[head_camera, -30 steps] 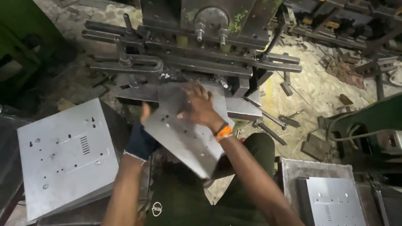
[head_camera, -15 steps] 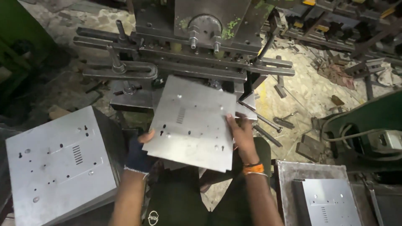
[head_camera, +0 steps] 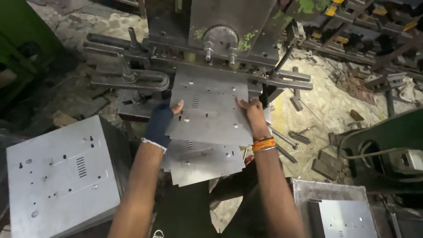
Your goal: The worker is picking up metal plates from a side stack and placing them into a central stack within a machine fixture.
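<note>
The punched metal sheet point(head_camera: 210, 110) lies flat with its far edge under the press head point(head_camera: 220, 35), above another loose sheet point(head_camera: 202, 161). The gloved left hand point(head_camera: 161, 121) pinches its left edge; the bare right hand point(head_camera: 251, 112) grips the right edge. Sound practice: keep the sheet level and square, with fingers clear of the tooling.

Left hand point(head_camera: 161, 123): dark blue fingerless glove with a pale cuff edge. Right hand point(head_camera: 252, 112): bare; orange band, possibly threads, at the wrist. Forearms unsleeved.
</note>
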